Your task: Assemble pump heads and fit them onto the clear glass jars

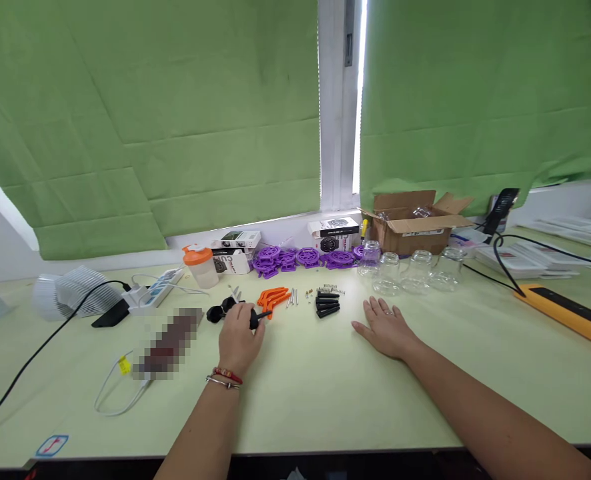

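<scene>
My left hand (239, 337) is curled palm down over the table. Between its thumb and fingers shows a black part (255, 320) with a narrow stem sticking out to the right. More rounded black pieces (215, 313) lie just left of those fingers. Orange angled plastic parts (274, 299) are close to its right side. Further right come thin metal pins (292, 297), black tapered tubes (327, 305) and coil springs (331, 289). My right hand (386, 327) rests flat on the tabletop with fingers spread, holding nothing, to the right of the tubes.
Purple plastic parts (308, 257) line the back, near printed boxes (333, 233). Several clear glass jars (415, 273) stand before an open cardboard box (410, 227). A cup with an orange lid (200, 267), a power strip (160, 290) and cables are left; a yellow-black bar (570, 317) is right.
</scene>
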A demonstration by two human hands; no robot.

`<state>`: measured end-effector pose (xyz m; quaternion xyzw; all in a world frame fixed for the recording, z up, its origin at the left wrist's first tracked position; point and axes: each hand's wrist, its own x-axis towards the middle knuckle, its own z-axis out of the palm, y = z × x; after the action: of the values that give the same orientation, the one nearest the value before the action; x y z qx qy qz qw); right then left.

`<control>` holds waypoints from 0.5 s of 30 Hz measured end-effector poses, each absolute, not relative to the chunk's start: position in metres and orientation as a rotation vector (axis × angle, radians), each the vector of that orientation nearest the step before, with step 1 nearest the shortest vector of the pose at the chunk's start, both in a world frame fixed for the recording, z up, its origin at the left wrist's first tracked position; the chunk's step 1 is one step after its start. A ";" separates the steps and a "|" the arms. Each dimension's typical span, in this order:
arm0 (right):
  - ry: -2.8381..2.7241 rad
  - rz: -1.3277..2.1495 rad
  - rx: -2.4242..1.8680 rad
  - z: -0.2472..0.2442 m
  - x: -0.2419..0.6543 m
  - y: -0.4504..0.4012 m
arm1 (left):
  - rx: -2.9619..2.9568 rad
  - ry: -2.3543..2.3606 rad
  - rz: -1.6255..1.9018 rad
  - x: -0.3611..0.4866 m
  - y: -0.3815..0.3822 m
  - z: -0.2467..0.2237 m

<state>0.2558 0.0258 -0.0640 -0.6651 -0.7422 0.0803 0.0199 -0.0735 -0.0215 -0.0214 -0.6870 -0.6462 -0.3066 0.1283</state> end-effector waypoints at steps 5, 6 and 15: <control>-2.287 0.276 -2.059 -0.063 0.257 0.028 | -2.496 -1.692 -0.744 -0.061 -0.024 -0.025; -2.272 0.277 -2.049 -0.061 0.258 0.027 | -2.548 -1.670 -0.704 -0.059 -0.025 -0.025; -2.414 0.251 -1.146 -0.018 0.199 -0.013 | -2.702 -1.589 -0.638 -0.030 -0.024 -0.024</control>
<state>0.1993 -0.0133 -0.0183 -0.4158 -0.8760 0.0910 0.2268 -0.0300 -0.0238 -0.0235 -0.8444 -0.4965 -0.1993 -0.0284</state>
